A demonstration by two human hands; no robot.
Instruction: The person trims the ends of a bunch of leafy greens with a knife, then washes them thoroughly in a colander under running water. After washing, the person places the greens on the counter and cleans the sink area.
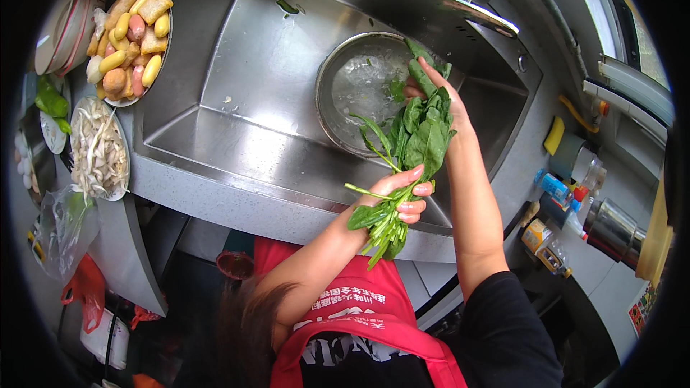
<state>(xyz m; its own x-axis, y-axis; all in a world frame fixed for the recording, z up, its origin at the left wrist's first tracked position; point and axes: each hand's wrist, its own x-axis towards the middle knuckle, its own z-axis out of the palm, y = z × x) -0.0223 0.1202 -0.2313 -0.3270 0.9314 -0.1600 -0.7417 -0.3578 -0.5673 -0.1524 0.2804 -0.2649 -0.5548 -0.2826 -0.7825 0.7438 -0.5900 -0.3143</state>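
Observation:
A bunch of leafy greens, like spinach [426, 140], spans both hands above the sink's front right part. My left hand [401, 194] is closed around its stems, whose cut ends point toward the red apron. My right hand [439, 89] lies along the leaves at the far end; its fingers are partly hidden behind them, so how firmly it holds them does not show. Under the leaves stands a round metal basin [325, 113] of water in the stainless steel sink [259, 75], with a loose green leaf [396, 89] in it.
Left of the sink are a plate of sausages and fried pieces [132, 37], a plate of torn mushrooms [99, 145] and stacked bowls [62, 32]. The faucet [474, 11] juts over the far right side. Bottles [544, 240] stand on the right. Leaf scraps [287, 6] lie in the sink.

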